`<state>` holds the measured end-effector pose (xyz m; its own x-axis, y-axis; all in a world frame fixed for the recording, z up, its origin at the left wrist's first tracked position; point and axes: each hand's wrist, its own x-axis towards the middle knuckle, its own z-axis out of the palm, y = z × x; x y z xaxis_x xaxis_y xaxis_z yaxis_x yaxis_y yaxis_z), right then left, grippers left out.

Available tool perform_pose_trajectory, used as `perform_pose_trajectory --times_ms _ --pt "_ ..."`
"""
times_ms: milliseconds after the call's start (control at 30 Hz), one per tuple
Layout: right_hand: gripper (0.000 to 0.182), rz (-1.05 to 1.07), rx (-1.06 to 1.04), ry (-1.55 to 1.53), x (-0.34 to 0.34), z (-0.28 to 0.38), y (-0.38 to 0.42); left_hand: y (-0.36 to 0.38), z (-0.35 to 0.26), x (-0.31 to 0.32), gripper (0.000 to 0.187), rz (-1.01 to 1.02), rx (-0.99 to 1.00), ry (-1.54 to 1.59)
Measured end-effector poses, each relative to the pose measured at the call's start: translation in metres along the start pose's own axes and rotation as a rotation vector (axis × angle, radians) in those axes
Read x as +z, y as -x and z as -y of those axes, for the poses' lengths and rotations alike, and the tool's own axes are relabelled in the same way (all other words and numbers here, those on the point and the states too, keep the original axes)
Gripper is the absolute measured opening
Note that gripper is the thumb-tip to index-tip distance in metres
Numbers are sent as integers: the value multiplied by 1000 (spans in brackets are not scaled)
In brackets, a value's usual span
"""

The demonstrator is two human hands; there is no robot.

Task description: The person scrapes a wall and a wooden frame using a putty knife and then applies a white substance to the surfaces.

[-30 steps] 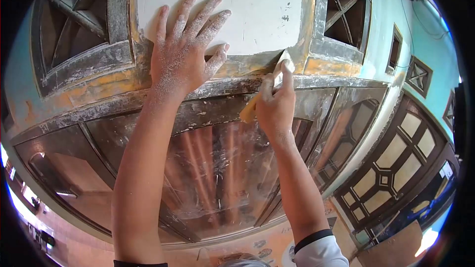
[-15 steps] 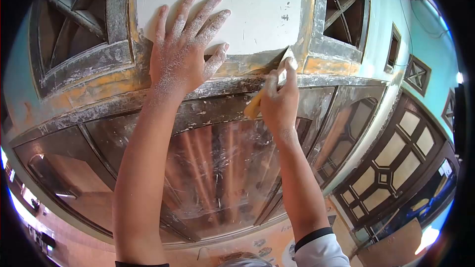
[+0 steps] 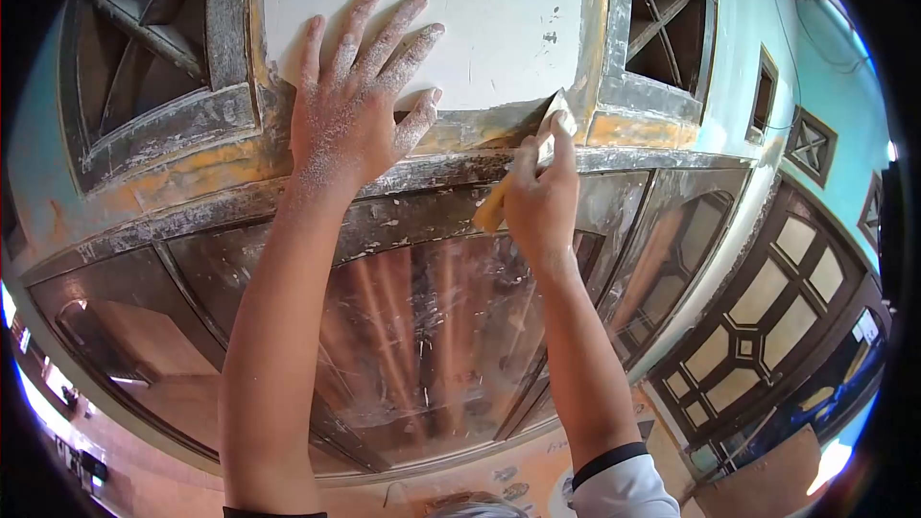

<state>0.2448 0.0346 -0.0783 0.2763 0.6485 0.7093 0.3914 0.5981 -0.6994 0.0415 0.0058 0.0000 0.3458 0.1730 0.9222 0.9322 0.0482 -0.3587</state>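
Note:
My left hand [image 3: 350, 115], dusted with white powder, rests with fingers spread against the white wall panel [image 3: 480, 19]. Its thumb points toward the panel's lower edge. In my right hand [image 3: 544, 182] is a putty knife [image 3: 493, 208] with a yellowish handle, its blade slanting up to the panel's lower right corner. The fingers wrap round the tool and cover much of it. Beneath the panel runs a worn frame strip [image 3: 470, 134] with patches of orange and grey.
Lattice vents [image 3: 662, 19] flank the panel, one on each side. Below is a dark wooden window frame [image 3: 413, 211] with reflecting glass [image 3: 432, 326]. To the right stand a turquoise wall [image 3: 835, 67] and a panelled door [image 3: 767, 317].
Both hands stay almost in place. The left hand appears very slightly lower in view, and the putty knife remains at the panel's lower right corner.

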Motion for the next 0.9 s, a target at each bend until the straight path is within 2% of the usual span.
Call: perform_pose_trajectory --times_ms 67,267,333,500,567,733,800,833,900 --pt "57 39 11 82 1 0 6 1 0 1 60 -15 3 10" --pt "59 6 32 32 -3 1 -1 0 1 2 60 13 -7 -1" --pt "58 61 42 49 -6 5 5 0 0 2 60 8 -6 4" --pt "58 -12 -10 39 -7 -3 -7 0 0 1 60 -22 9 -7" --pt "56 48 -6 103 -5 -1 6 -1 0 0 60 -20 13 -8" --pt "57 43 39 24 -6 -7 -11 -1 -1 1 60 -15 16 -11" --pt "57 -6 -63 35 -2 -7 -3 -1 0 1 61 -20 19 -9" --pt "56 110 52 66 -10 6 3 -1 0 1 61 -18 20 -11" --pt "57 81 7 58 -8 0 0 -1 0 1 62 -22 21 -20"
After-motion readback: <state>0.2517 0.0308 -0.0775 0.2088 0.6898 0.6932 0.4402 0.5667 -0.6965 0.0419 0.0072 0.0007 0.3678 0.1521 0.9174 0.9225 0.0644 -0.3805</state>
